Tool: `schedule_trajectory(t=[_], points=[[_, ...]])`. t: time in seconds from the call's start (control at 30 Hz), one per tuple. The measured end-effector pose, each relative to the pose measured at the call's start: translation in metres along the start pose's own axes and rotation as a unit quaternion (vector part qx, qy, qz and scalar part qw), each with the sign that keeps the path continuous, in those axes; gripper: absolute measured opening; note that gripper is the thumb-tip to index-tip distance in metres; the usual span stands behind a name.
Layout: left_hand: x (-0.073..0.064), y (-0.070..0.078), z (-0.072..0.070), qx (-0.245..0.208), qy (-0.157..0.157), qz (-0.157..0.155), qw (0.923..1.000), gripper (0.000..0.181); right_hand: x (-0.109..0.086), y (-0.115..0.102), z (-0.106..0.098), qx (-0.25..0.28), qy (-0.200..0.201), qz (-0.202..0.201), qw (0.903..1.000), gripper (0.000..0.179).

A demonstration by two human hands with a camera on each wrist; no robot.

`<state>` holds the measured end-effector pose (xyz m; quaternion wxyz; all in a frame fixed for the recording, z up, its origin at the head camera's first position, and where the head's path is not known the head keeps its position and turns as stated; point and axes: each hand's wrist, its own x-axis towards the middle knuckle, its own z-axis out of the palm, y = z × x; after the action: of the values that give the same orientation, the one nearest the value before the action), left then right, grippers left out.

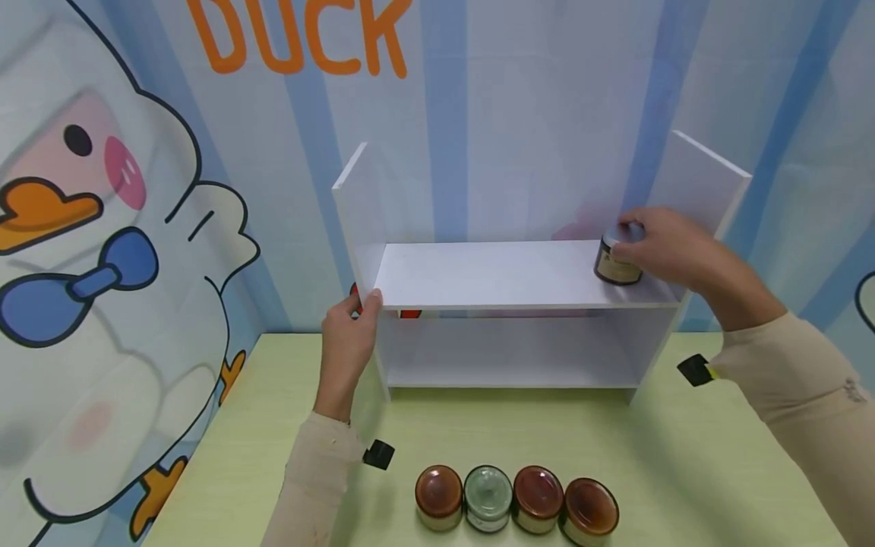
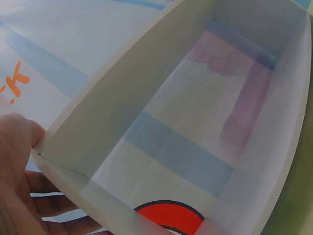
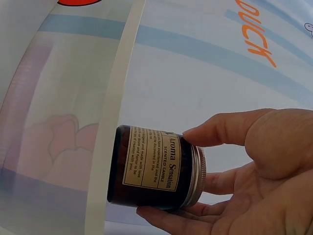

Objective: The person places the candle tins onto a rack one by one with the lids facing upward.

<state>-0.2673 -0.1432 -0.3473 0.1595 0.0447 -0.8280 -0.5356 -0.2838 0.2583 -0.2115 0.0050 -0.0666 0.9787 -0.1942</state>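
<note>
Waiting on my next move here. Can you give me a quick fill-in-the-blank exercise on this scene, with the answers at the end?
1. The right grip holds a dark jar near the ____-hand end of the shelf unit's upper board.
2. The jar's label reads "Aroma ____".
3. Among the four jars on the table, the green one is ____ from the left.
4. The orange letters on the backdrop spell ____.

Missing words: right; Sensation; second; DUCK.

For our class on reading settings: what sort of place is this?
Probably a staged tabletop set: a creased cartoon-duck backdrop behind a white shelf on a pale green table.
</note>
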Motion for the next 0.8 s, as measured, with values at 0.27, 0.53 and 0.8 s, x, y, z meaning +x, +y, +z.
schedule_trajectory(t=[0.27, 0.53, 0.8], points=[[0.0002, -0.0003, -0.0007, -0.005, -0.001, 0.002, 1.0, 0.053, 0.0046, 0.0014, -0.0006, 0.001, 0.002, -0.005, 1.0, 0.065], [0.0006, -0.0021, 0.0003, -0.007, -0.002, -0.002, 1.0, 0.053, 0.0078, 0.0035, 0.0017, -0.003, 0.009, -0.006, 0.9999, 0.064], [0.0002, -0.0025, 0.0013, -0.002, 0.003, 0.006, 1.0, 0.051, 0.0081, 0.0047, 0.0037, -0.007, 0.02, -0.011, 0.9997, 0.058]])
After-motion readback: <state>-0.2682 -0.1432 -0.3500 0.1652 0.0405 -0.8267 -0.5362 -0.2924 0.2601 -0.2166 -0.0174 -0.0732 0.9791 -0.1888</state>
